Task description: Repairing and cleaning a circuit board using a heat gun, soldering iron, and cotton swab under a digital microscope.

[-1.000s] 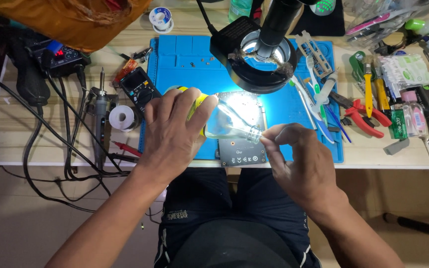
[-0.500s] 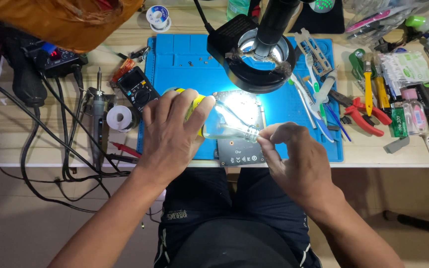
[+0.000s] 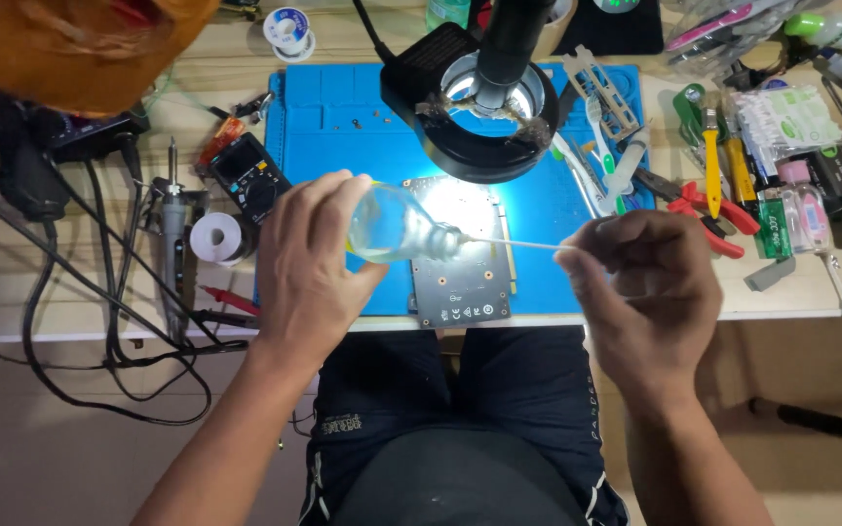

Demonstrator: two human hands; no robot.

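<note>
So we've got our left hand (image 3: pixel 309 268) wrapped around a small clear plastic bottle (image 3: pixel 397 226), tipped sideways over the grey circuit board (image 3: pixel 460 263) on the blue silicone mat (image 3: pixel 333 107). Our right hand (image 3: pixel 650 292) pinches a thin white swab stick (image 3: pixel 518 244), its tip at the bottle's nozzle.

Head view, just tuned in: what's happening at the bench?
A person sits at a bench. The left hand tips a small clear bottle sideways, nozzle toward a thin white swab stick pinched in the right hand. Both hover above a circuit board on the blue mat, below the ring-lit magnifier.
</note>
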